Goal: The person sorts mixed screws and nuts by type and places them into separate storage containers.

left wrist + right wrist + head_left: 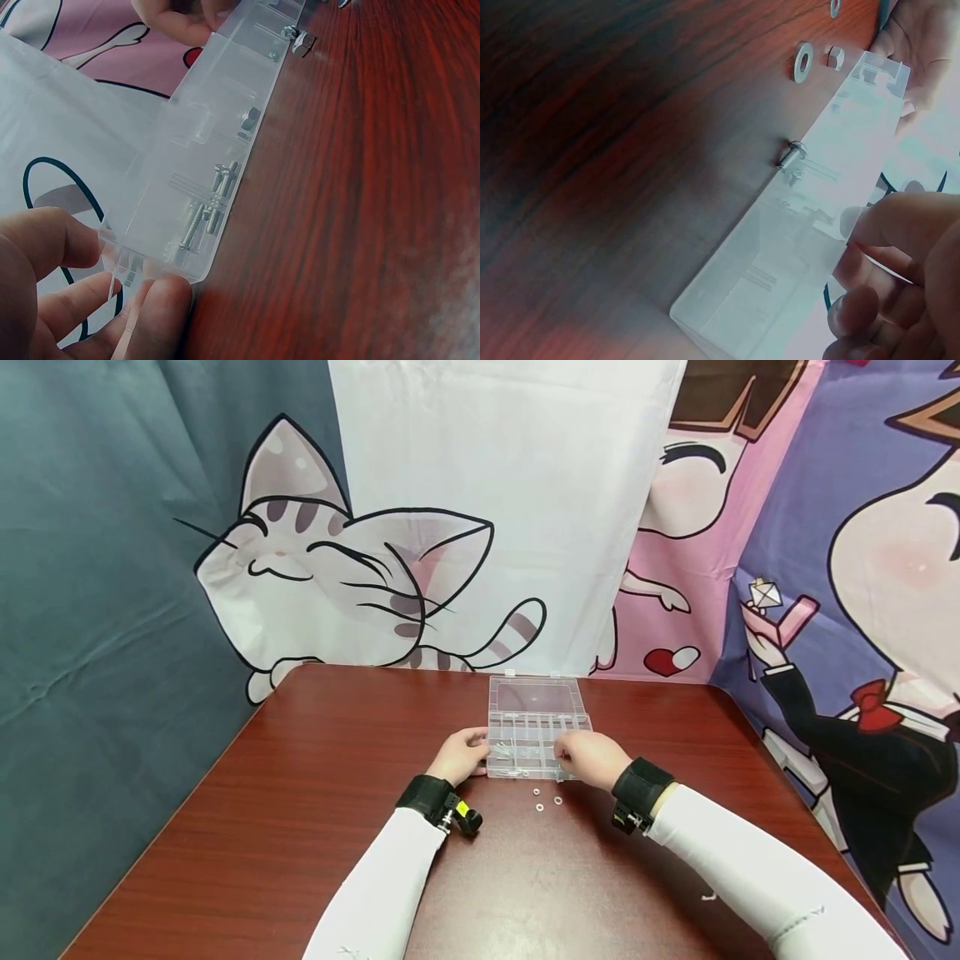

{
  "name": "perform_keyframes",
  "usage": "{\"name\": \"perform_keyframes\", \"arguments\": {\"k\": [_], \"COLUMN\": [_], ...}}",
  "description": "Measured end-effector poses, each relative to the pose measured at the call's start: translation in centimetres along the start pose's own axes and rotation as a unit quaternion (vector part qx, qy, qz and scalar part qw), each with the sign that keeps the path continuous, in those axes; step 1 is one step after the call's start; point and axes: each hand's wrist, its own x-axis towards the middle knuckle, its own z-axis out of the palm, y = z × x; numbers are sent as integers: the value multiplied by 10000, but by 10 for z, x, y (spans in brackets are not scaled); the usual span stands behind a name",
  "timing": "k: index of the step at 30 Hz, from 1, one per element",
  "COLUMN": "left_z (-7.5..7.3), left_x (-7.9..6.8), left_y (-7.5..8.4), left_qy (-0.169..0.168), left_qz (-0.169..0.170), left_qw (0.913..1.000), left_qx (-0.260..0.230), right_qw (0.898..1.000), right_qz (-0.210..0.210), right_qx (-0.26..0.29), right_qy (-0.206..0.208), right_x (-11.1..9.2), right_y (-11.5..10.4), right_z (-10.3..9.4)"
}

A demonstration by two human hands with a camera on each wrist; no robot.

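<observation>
A clear plastic compartment box (532, 715) sits on the table with its lid (536, 696) flipped back. My left hand (459, 757) grips the box's left end, thumb at the front corner and fingers round the side. Long screws (204, 211) and a nut (251, 118) show through the front wall. My right hand (592, 758) bends over the right-hand compartments, a fingertip (853, 223) showing through the wall; I cannot tell whether it pinches anything. A short bolt (792, 155) lies against the front wall, and a washer (802, 63) and a nut (835, 58) lie nearby.
Several small ring-shaped pieces, among them a washer (558, 800), lie on the brown table (322, 827) in front of the box. Printed curtains (510, 460) hang behind the table's far edge. A loose white thread (708, 897) is near my right sleeve.
</observation>
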Motion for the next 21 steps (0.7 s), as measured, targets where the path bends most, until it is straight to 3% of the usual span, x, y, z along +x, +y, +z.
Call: {"name": "perform_keyframes", "arguments": {"k": [13, 21], "left_z": [1, 2], "left_x": [0, 1], "left_y": [-3, -1], "left_qy": [38, 41], "left_qz": [71, 41], "left_qw": [10000, 9999], "left_qx": [55, 85], "right_qw": [9997, 9978], "right_qz": [135, 58], "right_qx": [73, 154], "right_qy": [190, 635], "right_x": [-6, -23], "right_y": [1, -5], "right_z": [1, -5]}}
